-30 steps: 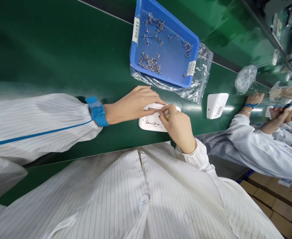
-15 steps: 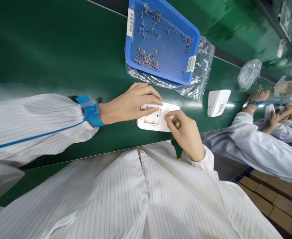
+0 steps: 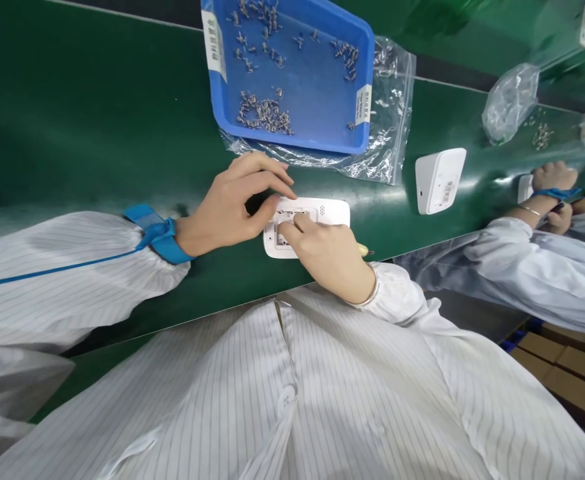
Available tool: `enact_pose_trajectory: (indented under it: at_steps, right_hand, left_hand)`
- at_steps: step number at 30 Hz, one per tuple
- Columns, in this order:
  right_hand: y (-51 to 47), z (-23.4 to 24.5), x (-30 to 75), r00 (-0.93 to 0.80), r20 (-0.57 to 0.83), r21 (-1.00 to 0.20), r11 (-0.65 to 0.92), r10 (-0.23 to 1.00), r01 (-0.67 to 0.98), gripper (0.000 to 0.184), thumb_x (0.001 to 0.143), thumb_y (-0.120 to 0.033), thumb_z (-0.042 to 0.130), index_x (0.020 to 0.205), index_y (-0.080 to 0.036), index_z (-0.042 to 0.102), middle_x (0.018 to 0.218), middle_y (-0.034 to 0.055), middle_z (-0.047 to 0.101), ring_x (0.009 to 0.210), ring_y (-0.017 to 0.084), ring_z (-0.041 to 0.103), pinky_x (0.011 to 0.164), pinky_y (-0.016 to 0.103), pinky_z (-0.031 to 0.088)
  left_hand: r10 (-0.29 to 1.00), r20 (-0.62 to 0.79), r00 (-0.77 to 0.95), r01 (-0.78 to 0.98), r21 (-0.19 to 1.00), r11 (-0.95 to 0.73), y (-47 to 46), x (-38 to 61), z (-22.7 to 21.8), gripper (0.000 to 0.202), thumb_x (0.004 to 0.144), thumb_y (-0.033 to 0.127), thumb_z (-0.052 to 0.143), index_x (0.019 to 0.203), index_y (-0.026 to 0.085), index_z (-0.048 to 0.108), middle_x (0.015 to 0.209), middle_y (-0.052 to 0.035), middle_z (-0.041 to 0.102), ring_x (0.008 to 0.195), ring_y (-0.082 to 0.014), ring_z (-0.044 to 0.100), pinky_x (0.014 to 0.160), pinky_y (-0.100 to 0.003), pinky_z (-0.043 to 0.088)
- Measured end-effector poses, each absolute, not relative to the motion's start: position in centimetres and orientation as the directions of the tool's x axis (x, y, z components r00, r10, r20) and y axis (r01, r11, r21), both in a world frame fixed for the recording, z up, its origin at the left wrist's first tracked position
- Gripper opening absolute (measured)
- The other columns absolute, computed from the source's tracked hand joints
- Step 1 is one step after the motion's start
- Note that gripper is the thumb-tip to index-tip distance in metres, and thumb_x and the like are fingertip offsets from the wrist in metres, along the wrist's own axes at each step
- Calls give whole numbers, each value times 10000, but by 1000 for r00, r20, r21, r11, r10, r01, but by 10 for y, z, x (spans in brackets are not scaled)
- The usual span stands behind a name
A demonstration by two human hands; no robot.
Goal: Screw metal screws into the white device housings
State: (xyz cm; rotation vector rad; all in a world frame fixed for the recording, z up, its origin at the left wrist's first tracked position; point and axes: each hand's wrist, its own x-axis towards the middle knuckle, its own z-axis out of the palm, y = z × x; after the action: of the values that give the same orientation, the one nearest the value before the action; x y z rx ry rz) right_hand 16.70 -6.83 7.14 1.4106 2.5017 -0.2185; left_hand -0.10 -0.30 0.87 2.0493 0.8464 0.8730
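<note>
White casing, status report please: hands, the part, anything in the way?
Left hand grips white casing at left end. Right hand presses fingertips into its recess. Blue tray beyond, apart from both hands.

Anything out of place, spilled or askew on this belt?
Only one thing: a few small metal parts lie loose on the green belt beside the crumpled clear bag at far right, outside any tray. The white device under the left hand and right hand lies flat, and the blue tray holds its own parts.
</note>
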Motion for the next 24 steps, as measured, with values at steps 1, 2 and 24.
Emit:
enact_pose_trajectory:
  at_steps: [1,2,24]
  right_hand:
    - [-68,70,169,-505,-269,-6,523,820,853,344,966,-84,283,1014,-205,602,918,27,660,626,126,573,471,310,170]
    - [-69,70,171,-501,-234,-12,513,833,858,333,973,-99,286,1019,-198,601,909,22,664,618,123,569,468,309,172]
    - [-96,72,195,-265,-17,-385,239,964,892,279,1013,-300,338,1032,-190,594,842,11,670,638,72,578,519,220,359]
  left_hand:
    - [776,314,547,271,811,-519,-4,-1,8,200,945,310,452,928,247,642,1083,-37,646,1193,-235,560,1084,-486,439]
    - [768,329,549,267,802,-535,-5,-2,8,207,945,328,455,933,245,645,1066,-41,657,1174,-236,573,1078,-489,441]
    - [692,135,709,115,946,-302,-22,-3,22,136,927,373,604,921,344,737,929,55,751,888,-153,701,787,-270,559]
